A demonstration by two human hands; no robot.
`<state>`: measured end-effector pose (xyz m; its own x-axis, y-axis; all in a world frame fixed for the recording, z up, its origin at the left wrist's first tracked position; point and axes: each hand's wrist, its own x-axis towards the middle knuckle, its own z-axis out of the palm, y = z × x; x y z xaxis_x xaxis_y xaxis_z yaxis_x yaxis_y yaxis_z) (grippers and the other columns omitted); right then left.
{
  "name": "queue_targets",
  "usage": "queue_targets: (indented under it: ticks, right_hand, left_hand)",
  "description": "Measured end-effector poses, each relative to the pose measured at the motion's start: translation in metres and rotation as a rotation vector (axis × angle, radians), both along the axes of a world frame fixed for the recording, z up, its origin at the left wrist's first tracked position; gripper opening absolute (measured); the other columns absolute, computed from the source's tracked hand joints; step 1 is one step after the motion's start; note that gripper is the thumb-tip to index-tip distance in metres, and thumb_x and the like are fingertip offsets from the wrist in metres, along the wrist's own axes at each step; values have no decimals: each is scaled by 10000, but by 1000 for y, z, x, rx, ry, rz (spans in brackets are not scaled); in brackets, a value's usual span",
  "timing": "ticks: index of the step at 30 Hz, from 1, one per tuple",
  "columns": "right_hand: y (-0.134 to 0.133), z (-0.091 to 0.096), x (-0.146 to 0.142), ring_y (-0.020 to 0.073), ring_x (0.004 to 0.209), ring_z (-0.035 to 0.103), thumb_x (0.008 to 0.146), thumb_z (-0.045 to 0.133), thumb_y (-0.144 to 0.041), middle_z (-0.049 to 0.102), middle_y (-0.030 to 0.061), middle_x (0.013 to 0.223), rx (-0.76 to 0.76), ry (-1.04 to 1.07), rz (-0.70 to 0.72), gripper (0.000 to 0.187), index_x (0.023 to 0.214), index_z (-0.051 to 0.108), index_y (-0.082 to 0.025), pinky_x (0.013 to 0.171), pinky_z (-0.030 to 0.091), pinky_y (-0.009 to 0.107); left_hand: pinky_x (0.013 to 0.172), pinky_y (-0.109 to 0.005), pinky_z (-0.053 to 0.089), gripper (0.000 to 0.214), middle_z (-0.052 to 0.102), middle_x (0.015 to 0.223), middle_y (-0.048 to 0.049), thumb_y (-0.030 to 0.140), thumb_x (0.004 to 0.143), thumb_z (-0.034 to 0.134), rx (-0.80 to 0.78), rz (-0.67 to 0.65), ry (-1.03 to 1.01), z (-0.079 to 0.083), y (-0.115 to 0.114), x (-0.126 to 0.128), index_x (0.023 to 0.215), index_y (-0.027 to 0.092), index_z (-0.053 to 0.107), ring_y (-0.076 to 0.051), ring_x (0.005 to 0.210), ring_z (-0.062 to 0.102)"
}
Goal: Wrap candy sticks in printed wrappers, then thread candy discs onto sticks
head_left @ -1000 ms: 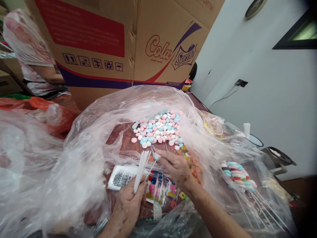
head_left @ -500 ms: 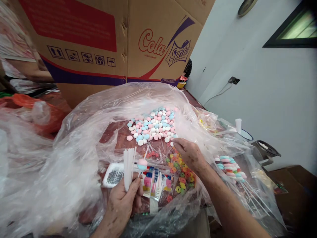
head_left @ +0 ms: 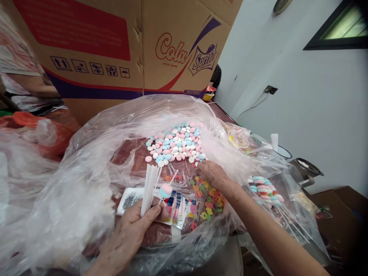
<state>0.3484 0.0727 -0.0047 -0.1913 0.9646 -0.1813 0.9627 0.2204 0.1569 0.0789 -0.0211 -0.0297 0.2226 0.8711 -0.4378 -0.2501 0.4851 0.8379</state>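
My left hand [head_left: 130,226] grips a bundle of thin white sticks [head_left: 150,184] held upright, plus one stick threaded with a pink and a blue candy [head_left: 165,190]. My right hand [head_left: 214,174] reaches into the open clear plastic bag [head_left: 94,172], its fingertips pinching at the near edge of a pile of pink, blue and white disc candies [head_left: 175,145]. Small coloured ring candies [head_left: 205,195] lie just under that wrist. Printed label cards [head_left: 172,207] lie by my left thumb.
A big cardboard box [head_left: 123,50] marked Cola Sprite stands behind the bag. Finished candy skewers [head_left: 266,189] lie in plastic at the right. Another person's arm [head_left: 31,90] shows at the far left. An orange bag [head_left: 43,130] lies left; a white wall stands right.
My right hand left the threaded stick and moved forward to the edge of the candy pile. The left hand shifted slightly, still holding the sticks, one now carrying two candies.
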Motion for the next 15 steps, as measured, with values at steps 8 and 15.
queue_targets:
  ticks: [8,15]
  right_hand:
    - [3,-4,5,203,974,619,908,479,-81,669,114,1089,-35,48,10,231,1064,633,-154,808,431,261]
    - [4,-7,1,243,912,641,903,447,-75,697,146,1026,-7,80,-56,267,1101,608,-153,734,410,286]
  left_hand:
    - [661,-342,627,477,773,796,-88,564,507,895,27,99,85,32,-2,-10,711,150,773,-292,775,724]
    - [618,-291,621,389,740,709,-30,437,537,929,67,291,63,35,-16,-44,750,168,746,-239,716,709]
